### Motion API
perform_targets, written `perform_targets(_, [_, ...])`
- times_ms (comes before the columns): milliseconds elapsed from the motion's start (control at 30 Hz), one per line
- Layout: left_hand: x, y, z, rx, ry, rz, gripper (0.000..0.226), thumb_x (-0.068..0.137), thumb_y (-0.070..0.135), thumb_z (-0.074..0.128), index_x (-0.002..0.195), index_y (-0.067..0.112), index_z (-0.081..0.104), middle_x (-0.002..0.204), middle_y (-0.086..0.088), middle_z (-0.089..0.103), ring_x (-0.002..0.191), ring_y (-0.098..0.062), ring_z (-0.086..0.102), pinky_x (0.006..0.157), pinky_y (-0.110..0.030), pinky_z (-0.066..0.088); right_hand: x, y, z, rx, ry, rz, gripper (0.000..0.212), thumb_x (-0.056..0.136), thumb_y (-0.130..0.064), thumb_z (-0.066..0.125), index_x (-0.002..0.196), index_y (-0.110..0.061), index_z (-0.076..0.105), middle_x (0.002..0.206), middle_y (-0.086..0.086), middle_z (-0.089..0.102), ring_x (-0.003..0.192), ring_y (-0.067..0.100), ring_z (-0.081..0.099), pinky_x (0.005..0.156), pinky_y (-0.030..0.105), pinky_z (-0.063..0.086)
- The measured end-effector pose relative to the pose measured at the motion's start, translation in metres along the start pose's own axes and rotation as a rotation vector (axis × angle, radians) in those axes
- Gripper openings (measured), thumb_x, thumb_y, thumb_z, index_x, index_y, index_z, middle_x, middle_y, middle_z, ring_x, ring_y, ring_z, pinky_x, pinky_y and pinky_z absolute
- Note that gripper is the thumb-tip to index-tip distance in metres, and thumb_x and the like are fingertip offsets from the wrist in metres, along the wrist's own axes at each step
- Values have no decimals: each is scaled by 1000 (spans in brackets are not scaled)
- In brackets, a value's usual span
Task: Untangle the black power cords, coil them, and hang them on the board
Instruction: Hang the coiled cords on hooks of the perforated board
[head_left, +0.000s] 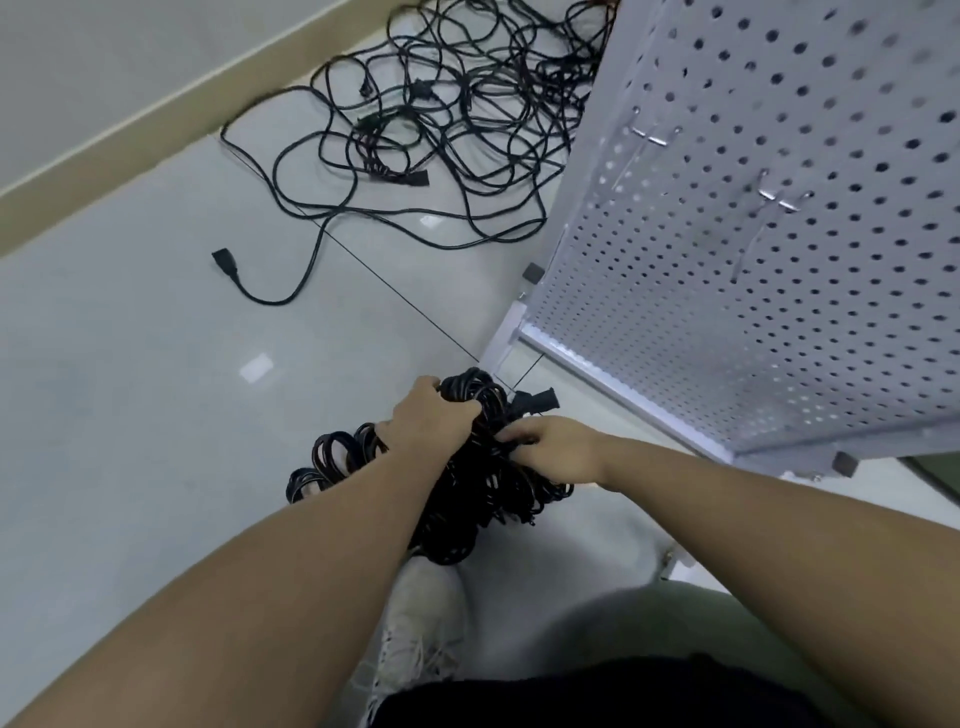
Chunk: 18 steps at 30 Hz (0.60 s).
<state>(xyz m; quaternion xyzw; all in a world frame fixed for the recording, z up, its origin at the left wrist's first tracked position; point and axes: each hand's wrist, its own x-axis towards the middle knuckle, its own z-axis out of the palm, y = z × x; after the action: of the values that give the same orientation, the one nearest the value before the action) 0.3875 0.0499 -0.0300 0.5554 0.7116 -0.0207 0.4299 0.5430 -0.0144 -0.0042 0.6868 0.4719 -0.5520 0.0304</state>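
Left hand (426, 421) grips the coiled cord bundle (467, 488) mid-frame, right hand (550, 452) pinches its strands. Honestly, loops could slip and re-tangle before reaching the pegboard (779, 234) hooks (779, 200).

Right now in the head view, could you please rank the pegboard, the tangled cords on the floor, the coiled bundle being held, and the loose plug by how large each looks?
1. Pegboard, largest.
2. Tangled cords.
3. Coiled bundle, gripped by both hands; it is nearer the camera, so its true size against the tangle is unsure.
4. Loose plug, smallest.
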Motion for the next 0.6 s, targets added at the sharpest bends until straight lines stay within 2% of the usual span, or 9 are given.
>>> perform_targets(100, [-25, 2, -8, -186, 15, 123, 43, 82, 34, 72, 123, 26, 63, 103, 7, 70, 97, -20, 65, 91, -35, 51, -26, -6, -12, 113, 186, -50, 23, 100, -18, 53, 117, -28, 66, 103, -6, 65, 81, 11, 62, 74, 24, 53])
perform_targets(167, [-42, 6, -22, -254, 9, 190, 32, 81, 30, 73, 112, 28, 67, 97, 8, 72, 93, -21, 70, 88, -39, 56, -47, -12, -23, 115, 306, -89, 17, 98, -22, 56, 109, -32, 64, 94, -6, 66, 74, 12, 60, 67, 25, 51])
perform_targets(233, [-59, 12, -41, -319, -23, 249, 31, 77, 29, 73, 107, 32, 69, 90, 9, 76, 84, -19, 73, 84, -44, 60, -71, -17, -34, 28, 396, -135, 19, 97, -26, 57, 113, -35, 62, 93, -11, 63, 77, 10, 58, 71, 25, 49])
perform_targets(300, [-77, 23, -62, -369, -60, 319, 38, 77, 22, 77, 114, 33, 71, 92, 11, 78, 86, -15, 75, 87, -42, 61, -94, -23, -45, -10, 481, -210, 25, 97, -28, 59, 120, -36, 61, 95, -13, 58, 83, 8, 55, 85, 33, 51])
perform_targets(400, [-111, 42, -95, -449, -112, 461, 42, 84, 4, 77, 119, 26, 71, 99, 12, 77, 98, -4, 72, 84, -14, 54, -131, -38, -56, -15, 554, -309, 49, 94, -37, 69, 139, -31, 53, 116, -10, 49, 102, 11, 50, 95, 32, 45])
perform_targets(467, [-141, 56, -118, -489, -176, 534, 42, 87, 0, 75, 121, 24, 71, 101, 10, 78, 100, -1, 71, 83, -11, 52, -160, -52, -61, 125, 477, -325, 65, 91, -40, 73, 148, -30, 43, 130, -8, 47, 116, 12, 50, 100, 31, 42])
perform_targets(533, [-172, 70, -139, -515, -239, 590, 40, 90, 0, 73, 122, 24, 71, 105, 6, 78, 99, -6, 73, 85, -18, 55, -187, -63, -67, 282, 392, -351, 57, 91, -38, 74, 141, -34, 47, 134, -5, 56, 113, 13, 59, 100, 35, 49])
perform_targets(600, [-202, 82, -159, -548, -273, 651, 37, 92, -1, 70, 117, 26, 72, 102, 5, 78, 92, -8, 73, 80, -22, 57, -218, -72, -75, 357, 364, -377, 34, 95, -38, 70, 127, -37, 60, 123, 0, 70, 105, 17, 69, 98, 44, 54])
